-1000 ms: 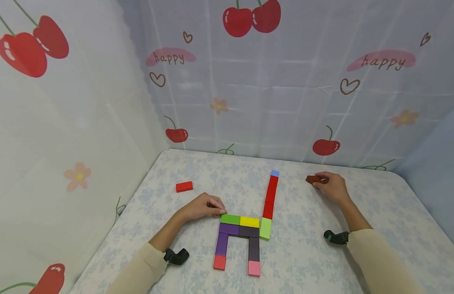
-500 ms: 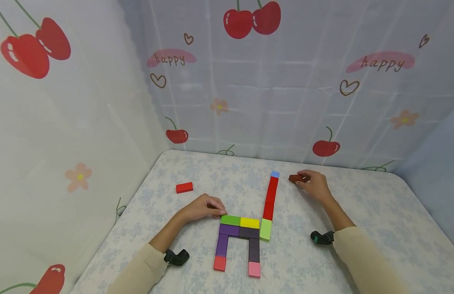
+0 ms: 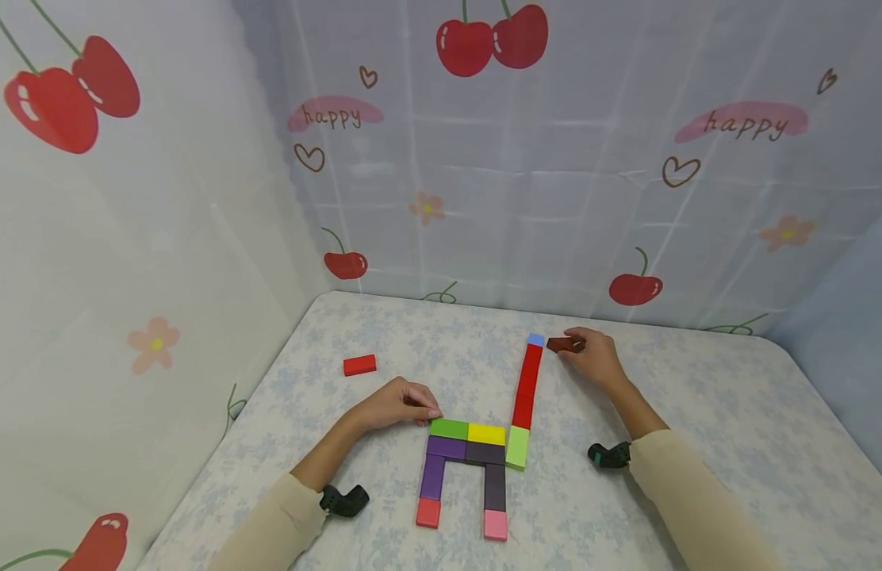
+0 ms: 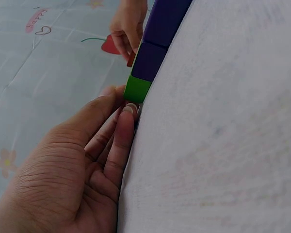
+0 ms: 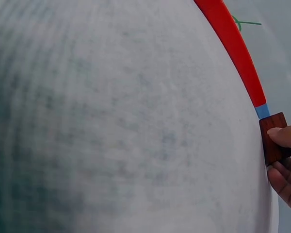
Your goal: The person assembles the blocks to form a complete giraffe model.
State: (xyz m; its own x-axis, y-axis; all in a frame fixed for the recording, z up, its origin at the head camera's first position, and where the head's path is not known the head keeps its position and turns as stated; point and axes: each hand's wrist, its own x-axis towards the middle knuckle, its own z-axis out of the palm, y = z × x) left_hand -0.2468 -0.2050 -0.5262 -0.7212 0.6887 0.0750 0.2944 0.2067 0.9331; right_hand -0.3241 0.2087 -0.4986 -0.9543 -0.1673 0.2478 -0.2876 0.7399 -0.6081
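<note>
My left hand [image 3: 394, 403] is at the left end of the green block [image 3: 450, 429], its fingertips against the far corner; the left wrist view shows fingers [image 4: 119, 145] bent at the end of this block. At the far right of the layout, my right hand [image 3: 595, 357] pinches a dark brown wooden block [image 5: 274, 140] with slanted ends. That block is close beside the small light-blue block [image 3: 536, 339], which tops a slanting line of red blocks [image 3: 528, 385] and a light-green block [image 3: 517, 447]. The yellow block [image 3: 487, 434] lies right of the green one.
Under the green and yellow blocks lie purple blocks [image 3: 446, 447] and dark blocks [image 3: 485, 453], with two legs ending in a red block [image 3: 428, 512] and a pink block [image 3: 495, 524]. A loose red block [image 3: 359, 365] lies at the left. Cherry-print curtains [image 3: 498, 198] surround the table.
My right hand has carried the brown block leftward, from the right part of the table to beside the light-blue block. The left hand has stayed at the green block.
</note>
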